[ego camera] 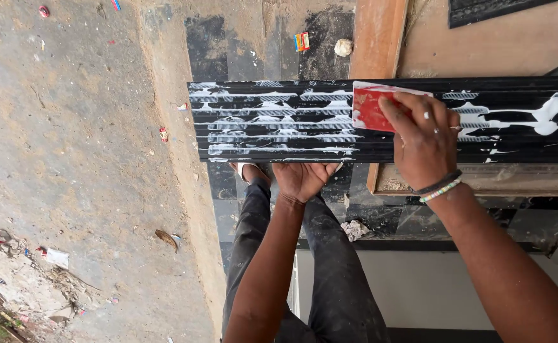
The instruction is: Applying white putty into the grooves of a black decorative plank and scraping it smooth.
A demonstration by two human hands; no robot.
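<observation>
Across the middle of the head view lies one long black grooved panel (pixel 279 121), laid flat with its right part resting on a brown worktop (pixel 520 44) and its left end overhanging the dusty ground (pixel 69 159). White paste (pixel 272 124) is raked in ridged streaks over the left portion and sits in thicker, unspread blobs toward the right end.

Your right hand (pixel 426 136) presses one red card-like spreader (pixel 371 108) flat against the panel face; the fingers (pixel 406 117) are clamped on the spreader's near edge, thumb hidden beneath. Your left hand (pixel 301 178) grips the panel's near edge from below, fingers curled under and out of sight, so that their closure on the edge is judged, not seen. One beaded and one dark bracelet (pixel 441 186) sit on the right wrist.

The step in hand appears to be spreading the paste evenly over the panel. The left portion looks combed; the right end looks unfinished. The next stroke likely calls for steady, even pressure with the spreader held at a low angle, drawn along the grooves toward the thick blobs, while the left hand keeps the overhanging panel from tipping.

Count: one panel, one spreader, two hands, two bracelets. Small litter scraps lie scattered on the ground.
</observation>
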